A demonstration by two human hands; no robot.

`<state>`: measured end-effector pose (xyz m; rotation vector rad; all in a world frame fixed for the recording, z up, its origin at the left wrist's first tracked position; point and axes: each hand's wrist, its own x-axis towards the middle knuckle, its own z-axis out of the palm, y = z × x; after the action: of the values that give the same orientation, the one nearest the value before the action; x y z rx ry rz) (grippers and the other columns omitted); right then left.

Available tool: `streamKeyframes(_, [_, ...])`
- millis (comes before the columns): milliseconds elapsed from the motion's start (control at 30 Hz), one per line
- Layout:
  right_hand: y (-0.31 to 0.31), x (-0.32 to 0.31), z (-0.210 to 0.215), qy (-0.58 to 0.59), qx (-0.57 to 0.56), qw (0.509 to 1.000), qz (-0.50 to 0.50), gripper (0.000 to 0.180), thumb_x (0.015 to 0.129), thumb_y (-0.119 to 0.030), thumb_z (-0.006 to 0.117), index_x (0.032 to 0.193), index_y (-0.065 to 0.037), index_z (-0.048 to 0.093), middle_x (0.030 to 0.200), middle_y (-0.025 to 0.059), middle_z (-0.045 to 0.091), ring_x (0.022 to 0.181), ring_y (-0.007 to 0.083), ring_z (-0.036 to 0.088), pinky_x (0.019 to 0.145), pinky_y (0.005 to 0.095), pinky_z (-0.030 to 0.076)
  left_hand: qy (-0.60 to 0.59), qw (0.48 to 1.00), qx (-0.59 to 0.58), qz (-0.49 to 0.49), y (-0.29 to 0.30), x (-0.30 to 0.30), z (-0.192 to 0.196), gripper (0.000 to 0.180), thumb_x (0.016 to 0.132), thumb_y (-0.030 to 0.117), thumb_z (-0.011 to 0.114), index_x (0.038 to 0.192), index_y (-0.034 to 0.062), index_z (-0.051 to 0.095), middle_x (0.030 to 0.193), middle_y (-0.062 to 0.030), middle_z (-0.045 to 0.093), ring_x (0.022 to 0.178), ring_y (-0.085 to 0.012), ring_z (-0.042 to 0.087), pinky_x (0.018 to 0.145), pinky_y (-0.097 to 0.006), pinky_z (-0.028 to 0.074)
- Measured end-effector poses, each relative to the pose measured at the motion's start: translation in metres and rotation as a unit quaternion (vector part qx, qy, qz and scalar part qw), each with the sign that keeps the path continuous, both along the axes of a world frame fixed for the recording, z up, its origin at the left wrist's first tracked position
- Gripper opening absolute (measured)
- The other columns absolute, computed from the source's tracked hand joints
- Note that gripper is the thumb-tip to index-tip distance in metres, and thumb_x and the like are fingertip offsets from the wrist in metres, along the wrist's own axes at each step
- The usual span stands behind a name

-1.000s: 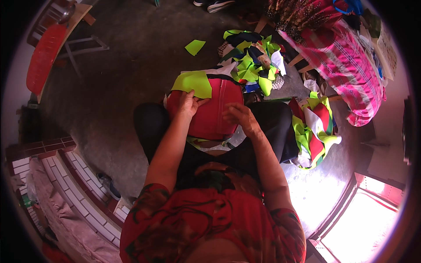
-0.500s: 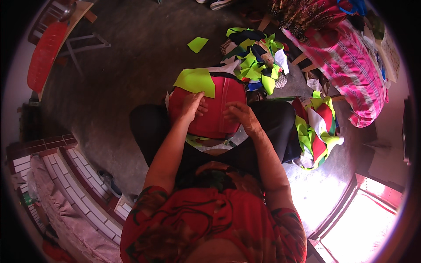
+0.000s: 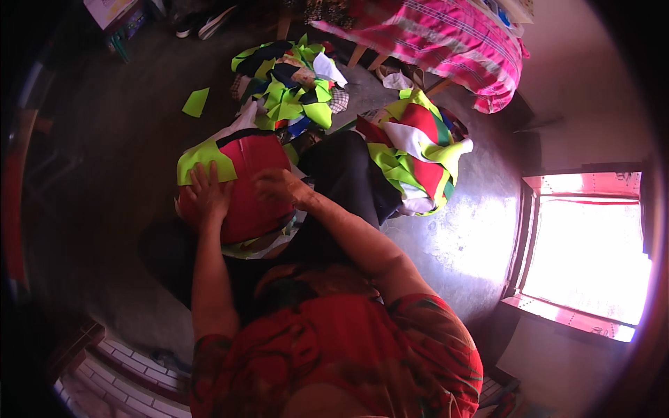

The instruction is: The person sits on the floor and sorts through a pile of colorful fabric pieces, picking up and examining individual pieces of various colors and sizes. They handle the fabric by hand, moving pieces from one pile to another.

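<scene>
Pink plaid cloth drapes at upper right; shoes lie upper left, a bright opening right, white bricks lower left.

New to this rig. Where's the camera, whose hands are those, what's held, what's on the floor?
No robot here: a person works bare-handed. The view comes from a fisheye camera worn on the head, the left of a pair, looking down; that's why straight edges bend near the rim. Picture left is the person's left.

Between the legs is a red fabric bundle. The left hand lies spread on it, fingers over a lime-green cloth piece. The right hand is bent over the bundle's right part; whether it grips anything can't be told.

On the floor: a pile of mixed scraps, a lone lime scrap, and a multicoloured fabric heap beside the right leg.
</scene>
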<state>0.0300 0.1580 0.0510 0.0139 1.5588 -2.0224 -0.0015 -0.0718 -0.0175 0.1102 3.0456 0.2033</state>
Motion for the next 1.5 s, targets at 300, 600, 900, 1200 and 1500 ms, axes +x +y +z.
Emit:
streamKeyframes(300, [0.032, 0.018, 0.11, 0.138, 0.094, 0.983, -0.07, 0.025, 0.094, -0.016, 0.058, 0.114, -0.001, 0.059, 0.101, 0.0067, 0.065, 0.093, 0.0133, 0.062, 0.081, 0.028, 0.051, -0.005, 0.998, 0.055, 0.005, -0.002, -0.003, 0.004, 0.08, 0.081, 0.052, 0.061, 0.148, 0.0232, 0.027, 0.157, -0.0134, 0.011, 0.144, -0.0375, 0.011, 0.11, -0.063, 0.012])
streamKeyframes(600, [0.21, 0.091, 0.183, 0.186, 0.558, 0.709, -0.389, 0.032, 0.083, -0.011, 0.068, 0.115, -0.01, 0.062, 0.113, 0.0101, 0.065, 0.107, 0.0193, 0.061, 0.085, 0.0317, 0.05, 0.131, 0.987, 0.087, -0.029, -0.003, 0.004, 0.033, 0.07, 0.082, 0.045, 0.063, 0.142, 0.0185, 0.037, 0.154, -0.0125, 0.019, 0.141, -0.0382, 0.019, 0.108, -0.06, 0.022])
streamKeyframes(900, [0.279, 0.124, 0.115, 0.195, 0.687, 0.609, -0.345, 0.045, 0.075, -0.019, 0.073, 0.116, -0.005, 0.058, 0.116, 0.0154, 0.061, 0.108, 0.0344, 0.056, 0.09, 0.0417, 0.046, 0.076, 0.994, 0.069, -0.044, -0.001, 0.01, 0.027, 0.071, 0.082, 0.041, 0.066, 0.143, 0.0191, 0.036, 0.155, -0.0099, 0.02, 0.142, -0.0348, 0.018, 0.109, -0.056, 0.021])
streamKeyframes(1200, [0.296, 0.123, 0.112, 0.201, 0.736, 0.536, -0.361, 0.019, 0.083, -0.023, 0.066, 0.1, -0.017, 0.07, 0.103, 0.0071, 0.068, 0.095, 0.0285, 0.065, 0.081, 0.0394, 0.049, 0.055, 0.993, 0.073, -0.07, -0.007, 0.014, 0.026, 0.072, 0.08, 0.041, 0.068, 0.141, 0.0153, 0.038, 0.152, -0.0101, 0.026, 0.14, -0.0314, 0.024, 0.11, -0.053, 0.023])
streamKeyframes(1500, [0.298, 0.121, 0.146, 0.179, 0.762, 0.565, -0.259, 0.017, 0.08, -0.029, 0.07, 0.09, -0.015, 0.07, 0.083, 0.0066, 0.07, 0.076, 0.0268, 0.068, 0.066, 0.0384, 0.05, 0.073, 0.992, 0.087, -0.054, -0.006, 0.013, 0.013, 0.074, 0.077, 0.037, 0.071, 0.14, 0.0149, 0.04, 0.152, -0.0114, 0.027, 0.139, -0.033, 0.025, 0.107, -0.054, 0.025])
